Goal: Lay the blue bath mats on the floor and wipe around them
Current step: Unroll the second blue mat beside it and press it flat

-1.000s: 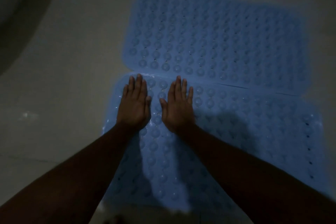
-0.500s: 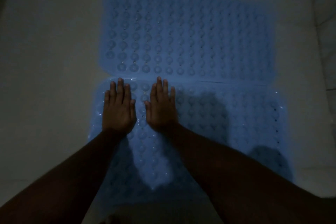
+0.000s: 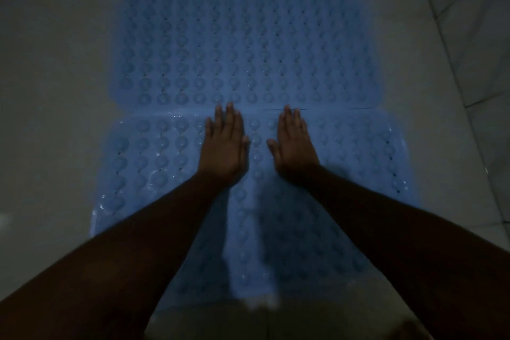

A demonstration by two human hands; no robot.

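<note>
Two blue bath mats with rows of round suction cups lie flat on the pale tiled floor, edge to edge. The far mat [image 3: 248, 44] is ahead of me. The near mat [image 3: 154, 163] lies under my arms. My left hand [image 3: 223, 146] presses palm-down on the near mat, its fingertips at the seam between the mats. My right hand [image 3: 295, 143] lies flat beside it, a hand's width to the right. Both hands hold nothing. My forearms hide much of the near mat's middle.
Pale floor tiles [image 3: 55, 91] surround the mats on the left and far side. Grout lines [image 3: 452, 69] run diagonally at the right. The scene is dim. A darker patch shows at the bottom edge below the near mat.
Both hands have slid to the right along the near mat's far edge, from its left part toward its middle, and have spread a little further apart. The mats stayed flat.
</note>
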